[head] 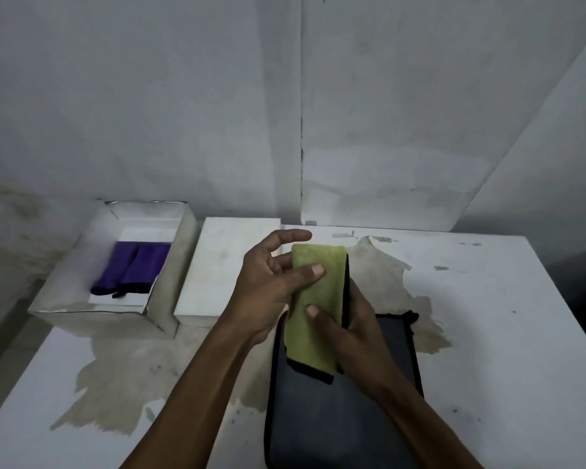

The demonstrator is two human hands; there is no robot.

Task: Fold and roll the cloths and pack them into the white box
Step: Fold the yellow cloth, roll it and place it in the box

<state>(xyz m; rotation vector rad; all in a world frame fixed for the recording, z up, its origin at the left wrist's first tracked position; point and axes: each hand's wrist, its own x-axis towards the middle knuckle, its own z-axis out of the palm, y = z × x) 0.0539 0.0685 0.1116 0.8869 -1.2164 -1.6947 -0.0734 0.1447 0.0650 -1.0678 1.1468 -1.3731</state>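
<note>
Both hands are holding the folded green cloth (pixel 313 309) above the grey cloth (pixel 345 407) at the desk's near edge: left hand (pixel 271 282) thumb pinching it, right hand (pixel 349 319) gripping it. Folding looks done; next is probably rolling, then the box (pixel 82 299) at the far-left corner, purple rolls (pixel 132 269) inside.

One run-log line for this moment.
both hands hold folded green cloth | two purple rolls in white box | grey cloth on table
</note>
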